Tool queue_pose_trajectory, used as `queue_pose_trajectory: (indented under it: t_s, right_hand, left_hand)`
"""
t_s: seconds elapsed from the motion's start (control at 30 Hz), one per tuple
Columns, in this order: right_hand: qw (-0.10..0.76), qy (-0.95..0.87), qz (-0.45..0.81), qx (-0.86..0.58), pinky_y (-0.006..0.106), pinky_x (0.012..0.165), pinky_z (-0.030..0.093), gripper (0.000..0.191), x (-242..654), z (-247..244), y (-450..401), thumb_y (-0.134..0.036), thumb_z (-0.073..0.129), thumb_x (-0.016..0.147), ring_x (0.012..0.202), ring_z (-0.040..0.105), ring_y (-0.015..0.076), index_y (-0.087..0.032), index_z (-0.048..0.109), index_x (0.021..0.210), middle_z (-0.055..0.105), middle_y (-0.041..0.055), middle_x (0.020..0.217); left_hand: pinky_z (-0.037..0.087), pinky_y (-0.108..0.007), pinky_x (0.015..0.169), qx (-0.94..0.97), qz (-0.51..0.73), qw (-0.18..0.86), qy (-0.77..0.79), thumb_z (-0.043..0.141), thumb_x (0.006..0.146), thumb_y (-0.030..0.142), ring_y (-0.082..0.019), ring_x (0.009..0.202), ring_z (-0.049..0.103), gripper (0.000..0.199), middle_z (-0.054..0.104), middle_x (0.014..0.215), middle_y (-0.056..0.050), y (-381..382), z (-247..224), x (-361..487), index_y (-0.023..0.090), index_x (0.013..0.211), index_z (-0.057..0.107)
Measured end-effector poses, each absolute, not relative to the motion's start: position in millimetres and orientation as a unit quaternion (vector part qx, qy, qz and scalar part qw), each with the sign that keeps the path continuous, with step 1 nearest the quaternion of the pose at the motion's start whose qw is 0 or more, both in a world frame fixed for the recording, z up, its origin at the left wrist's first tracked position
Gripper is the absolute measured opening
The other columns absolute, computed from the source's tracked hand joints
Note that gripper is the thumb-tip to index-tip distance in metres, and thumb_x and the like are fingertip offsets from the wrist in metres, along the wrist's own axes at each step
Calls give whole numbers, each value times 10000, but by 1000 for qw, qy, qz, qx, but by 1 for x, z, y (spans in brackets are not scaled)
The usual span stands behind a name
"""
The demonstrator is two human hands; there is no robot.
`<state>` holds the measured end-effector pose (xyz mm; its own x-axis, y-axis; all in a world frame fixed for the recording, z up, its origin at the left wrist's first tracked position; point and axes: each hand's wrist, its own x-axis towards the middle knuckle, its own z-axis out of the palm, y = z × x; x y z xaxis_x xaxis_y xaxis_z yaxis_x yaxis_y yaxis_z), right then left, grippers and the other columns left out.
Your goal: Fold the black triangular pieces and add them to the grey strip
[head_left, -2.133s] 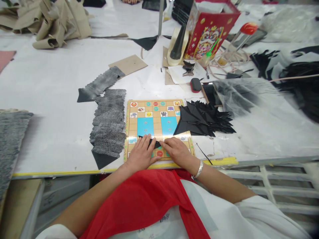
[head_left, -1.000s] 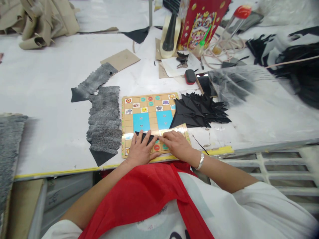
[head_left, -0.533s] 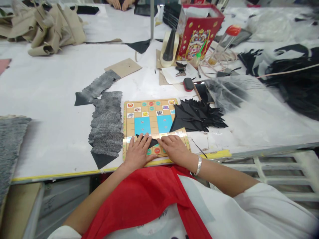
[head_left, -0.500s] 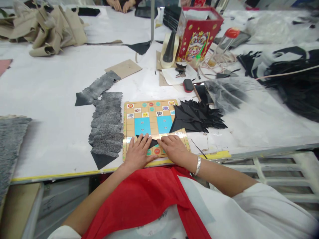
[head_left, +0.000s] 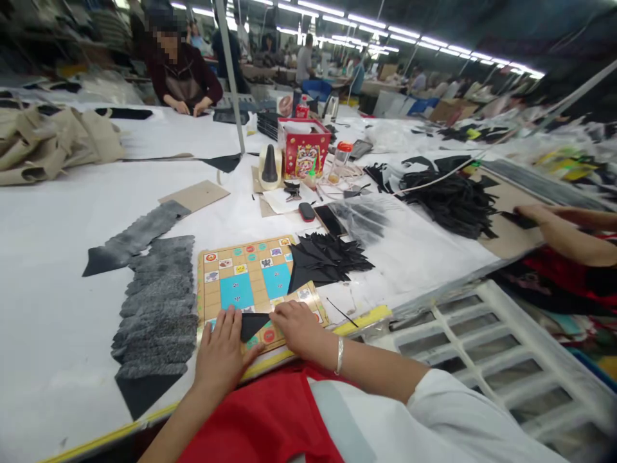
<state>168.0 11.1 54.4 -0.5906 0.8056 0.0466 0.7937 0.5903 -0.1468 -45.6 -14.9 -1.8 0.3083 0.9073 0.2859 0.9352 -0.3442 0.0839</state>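
A black triangular piece of material (head_left: 254, 325) lies on a printed game board (head_left: 212, 299) in front of me. My left hand (head_left: 222, 354) rests flat over the left end of the piece, fingers stretched out and thumb apart. At the piece's right tip, my right hand (head_left: 299, 326) is closed, its fingers bent and pressed together on it. Right of the board, partly overlapping it, sits a heap of black pointed pieces (head_left: 332, 258). On the left, grey-faced pieces (head_left: 157, 308) lie in an overlapping row, with a second, smaller row (head_left: 139, 236) behind.
Behind the board stand a red box (head_left: 304, 151), a tape roll holding a black cone (head_left: 270, 168) and an orange-lidded jar (head_left: 340, 161). A phone (head_left: 330, 220) lies nearby. A co-worker's arm (head_left: 559, 225) reaches in at right; another person (head_left: 180, 77) works across the table.
My view has tilted up and turned right, bringing the room and a co-worker's arm into sight. Both hands stay at the black piece, and more of it shows between them.
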Motion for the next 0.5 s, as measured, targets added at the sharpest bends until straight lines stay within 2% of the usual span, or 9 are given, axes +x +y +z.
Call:
queue_pose_trajectory:
  t_s: [0.07, 0.2, 0.33, 0.43, 0.5]
  right_hand:
    - [64, -870, 71, -484, 309, 776, 377, 156, 160, 54, 18, -231, 466, 896, 927, 503, 190, -192, 563, 1012, 581, 66, 983]
    - [46, -846, 76, -525, 247, 677, 385, 148, 138, 51, 36, -331, 563, 846, 794, 562, 152, -196, 587, 899, 629, 33, 855]
    - [24, -844, 57, -532, 226, 566, 340, 67, 150, 67, 49, -270, 612, 797, 660, 573, 128, -208, 619, 771, 627, 18, 726]
    - [31, -819, 7, -572, 278, 534, 298, 180, 186, 90, 69, -228, 494, 864, 602, 562, 164, -168, 634, 766, 617, 105, 719]
    - [50, -799, -37, -598, 329, 556, 290, 263, 200, 97, 92, -216, 410, 891, 667, 573, 225, -112, 646, 841, 601, 211, 791]
  left_hand:
    - [296, -576, 1013, -801, -149, 54, -577, 345, 850, 639, -378, 1280, 386, 769, 407, 1395, -226, -17, -2, -40, 77, 1375, 369]
    - [283, -591, 1023, -785, -177, 52, -591, 360, 863, 602, -378, 1283, 383, 736, 416, 1390, -223, -22, -2, -30, 80, 1382, 355]
    - [302, -539, 1042, -768, -230, 55, -595, 419, 865, 551, -354, 1316, 343, 673, 424, 1394, -198, -45, 2, -40, 102, 1364, 383]
    - [336, -452, 1053, -768, -274, 50, -577, 475, 874, 444, -278, 1278, 416, 506, 557, 1279, -144, -73, 10, -68, 145, 1282, 478]
    - [387, -398, 1022, -738, -296, 40, -605, 486, 883, 345, -226, 1182, 507, 358, 628, 1168, -110, -92, 15, -95, 161, 1183, 549]
